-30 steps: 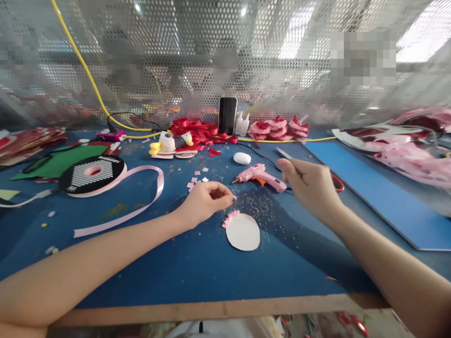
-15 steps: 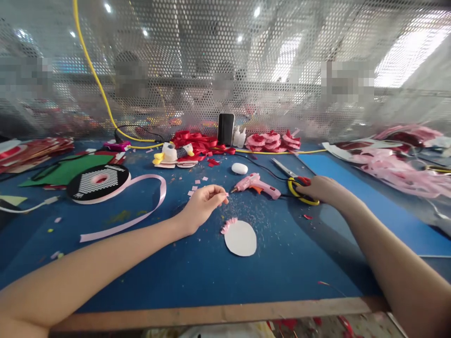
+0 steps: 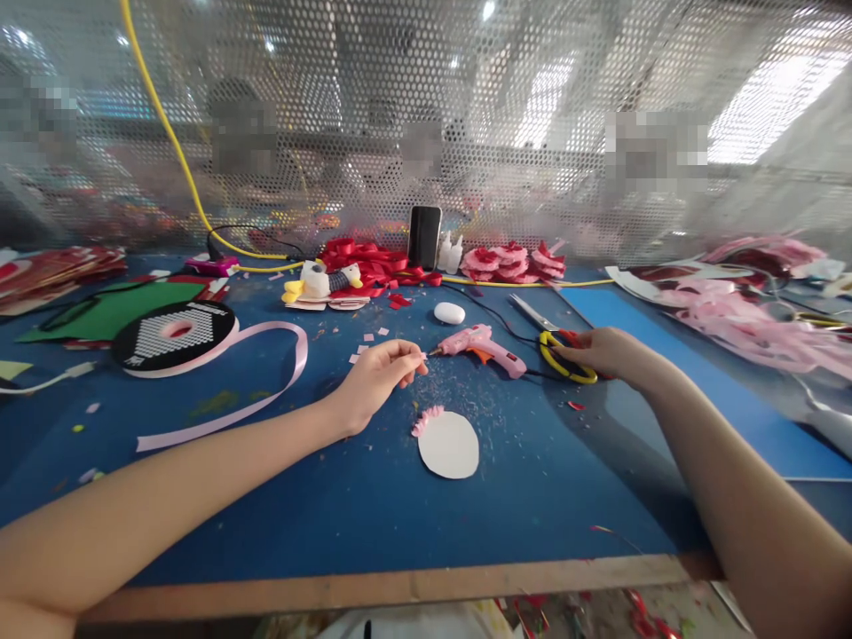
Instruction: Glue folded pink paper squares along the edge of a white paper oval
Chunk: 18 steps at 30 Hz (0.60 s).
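My left hand (image 3: 386,377) is closed in a pinch, with a tiny pink ribbon piece (image 3: 423,356) at its fingertips, just left of the nozzle of the pink glue gun (image 3: 483,346). My right hand (image 3: 609,352) grips the handles of the scissors (image 3: 565,359), yellow with red and black; the open-air blades point away to the upper left. Below the hands lies a white round disc (image 3: 449,445), its upper left edge trimmed with ruffled pink pieces (image 3: 426,420). A few pink ribbon squares (image 3: 366,337) lie behind my left hand.
A ribbon spool (image 3: 177,335) with a loose pink tail lies left. Behind are red ribbons (image 3: 366,262), a phone (image 3: 424,238), a white oval object (image 3: 449,312) and pink rosettes (image 3: 512,263). Pink ribbon strips (image 3: 738,319) and a blue board (image 3: 666,373) occupy the right.
The whole view has shifted slightly, so everything sits a little further left and up. Both hands keep nearly the same pose, the right still at the scissors.
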Each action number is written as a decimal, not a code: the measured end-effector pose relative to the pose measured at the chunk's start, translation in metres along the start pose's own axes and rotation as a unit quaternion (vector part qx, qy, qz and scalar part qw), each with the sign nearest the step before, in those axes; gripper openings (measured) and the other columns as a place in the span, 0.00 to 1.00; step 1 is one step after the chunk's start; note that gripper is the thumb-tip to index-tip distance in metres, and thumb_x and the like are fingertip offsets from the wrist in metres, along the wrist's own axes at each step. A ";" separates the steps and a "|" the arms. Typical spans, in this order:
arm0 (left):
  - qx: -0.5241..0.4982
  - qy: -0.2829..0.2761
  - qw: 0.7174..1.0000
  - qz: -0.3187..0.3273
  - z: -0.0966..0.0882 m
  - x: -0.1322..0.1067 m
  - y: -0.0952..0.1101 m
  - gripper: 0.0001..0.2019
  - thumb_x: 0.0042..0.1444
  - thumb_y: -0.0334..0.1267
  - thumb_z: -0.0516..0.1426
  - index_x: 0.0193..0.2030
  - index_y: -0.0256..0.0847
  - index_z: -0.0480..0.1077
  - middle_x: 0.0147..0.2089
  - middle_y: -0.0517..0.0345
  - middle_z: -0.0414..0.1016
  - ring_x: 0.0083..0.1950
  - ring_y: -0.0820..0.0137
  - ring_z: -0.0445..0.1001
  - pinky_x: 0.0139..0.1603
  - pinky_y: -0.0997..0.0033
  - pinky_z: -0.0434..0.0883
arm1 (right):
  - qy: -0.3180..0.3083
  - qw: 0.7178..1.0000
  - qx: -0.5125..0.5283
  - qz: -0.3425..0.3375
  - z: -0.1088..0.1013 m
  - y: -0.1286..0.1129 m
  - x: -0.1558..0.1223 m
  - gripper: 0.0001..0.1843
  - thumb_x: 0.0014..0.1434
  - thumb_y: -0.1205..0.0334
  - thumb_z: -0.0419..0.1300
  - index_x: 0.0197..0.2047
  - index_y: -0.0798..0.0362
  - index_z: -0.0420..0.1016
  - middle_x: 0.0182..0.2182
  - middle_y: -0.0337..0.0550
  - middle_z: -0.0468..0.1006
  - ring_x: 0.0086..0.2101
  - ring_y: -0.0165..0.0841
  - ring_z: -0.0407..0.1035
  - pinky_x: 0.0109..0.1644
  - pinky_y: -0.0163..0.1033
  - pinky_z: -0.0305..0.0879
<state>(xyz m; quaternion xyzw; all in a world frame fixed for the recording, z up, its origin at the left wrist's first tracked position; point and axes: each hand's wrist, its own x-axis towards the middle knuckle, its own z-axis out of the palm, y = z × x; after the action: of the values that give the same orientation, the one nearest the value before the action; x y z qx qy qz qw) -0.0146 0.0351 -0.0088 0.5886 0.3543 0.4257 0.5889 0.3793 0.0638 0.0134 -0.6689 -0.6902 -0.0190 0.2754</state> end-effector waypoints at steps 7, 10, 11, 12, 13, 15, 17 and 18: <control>-0.019 -0.003 1.000 0.007 0.000 -0.003 0.004 0.10 0.60 0.43 0.58 0.36 0.38 0.69 0.34 0.59 0.75 0.30 0.77 0.64 0.35 0.72 0.64 | -0.031 0.992 -0.090 0.085 0.002 -0.007 0.002 0.26 0.47 0.42 0.70 0.13 0.49 0.65 0.11 0.37 0.60 0.14 0.28 0.53 0.23 0.41 0.50; -0.007 0.001 1.000 0.024 0.000 -0.006 0.004 0.10 0.62 0.43 0.57 0.36 0.38 0.68 0.36 0.58 0.76 0.31 0.76 0.66 0.36 0.71 0.66 | 0.041 0.986 -0.116 0.108 -0.001 -0.008 0.002 0.25 0.46 0.44 0.70 0.17 0.48 0.62 0.18 0.36 0.59 0.17 0.25 0.48 0.26 0.44 0.51; -0.001 0.000 1.000 0.028 0.000 -0.007 0.004 0.09 0.62 0.43 0.56 0.36 0.38 0.68 0.37 0.57 0.76 0.31 0.76 0.66 0.37 0.71 0.66 | 0.065 0.983 -0.125 0.118 -0.002 -0.007 0.002 0.25 0.45 0.45 0.71 0.18 0.48 0.62 0.21 0.39 0.61 0.18 0.25 0.48 0.26 0.45 0.51; 0.002 -0.001 1.000 0.030 0.000 -0.007 0.004 0.09 0.62 0.42 0.56 0.36 0.38 0.68 0.37 0.57 0.77 0.31 0.75 0.67 0.37 0.70 0.67 | 0.088 0.978 -0.133 0.131 -0.003 -0.007 0.003 0.24 0.45 0.45 0.72 0.20 0.49 0.62 0.25 0.43 0.64 0.19 0.24 0.48 0.27 0.46 0.50; 0.004 -0.001 1.000 0.030 0.000 -0.008 0.004 0.09 0.62 0.42 0.56 0.36 0.38 0.68 0.37 0.57 0.77 0.31 0.75 0.67 0.38 0.70 0.67 | 0.109 0.973 -0.142 0.144 -0.005 -0.007 0.004 0.24 0.44 0.45 0.72 0.22 0.50 0.64 0.29 0.48 0.66 0.20 0.25 0.49 0.27 0.46 0.49; -0.004 -0.002 1.000 0.023 0.000 -0.008 0.004 0.08 0.62 0.41 0.56 0.37 0.38 0.68 0.37 0.57 0.77 0.31 0.75 0.67 0.38 0.70 0.68 | 0.142 0.963 -0.158 0.167 -0.009 -0.009 0.008 0.25 0.42 0.44 0.73 0.28 0.54 0.69 0.37 0.61 0.69 0.22 0.27 0.53 0.27 0.47 0.48; -0.024 -0.010 1.000 0.016 0.000 -0.008 0.004 0.07 0.62 0.39 0.56 0.37 0.38 0.68 0.37 0.56 0.77 0.31 0.75 0.67 0.38 0.70 0.68 | 0.171 0.954 -0.169 0.181 -0.012 -0.016 0.011 0.30 0.41 0.41 0.73 0.35 0.58 0.73 0.43 0.68 0.69 0.25 0.32 0.59 0.28 0.48 0.48; -0.037 -0.018 0.999 0.014 0.000 -0.008 0.004 0.07 0.62 0.39 0.56 0.37 0.38 0.68 0.38 0.56 0.78 0.31 0.76 0.68 0.37 0.70 0.68 | 0.184 0.952 -0.170 0.176 -0.013 -0.022 0.012 0.32 0.42 0.40 0.73 0.39 0.58 0.74 0.44 0.68 0.70 0.27 0.34 0.62 0.28 0.48 0.49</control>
<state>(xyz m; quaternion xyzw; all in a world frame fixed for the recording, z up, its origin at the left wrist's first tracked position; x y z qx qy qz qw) -0.0180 0.0272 -0.0054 0.5787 0.3195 0.4360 0.6106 0.3636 0.0672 0.0371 -0.8014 -0.4856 -0.2098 0.2791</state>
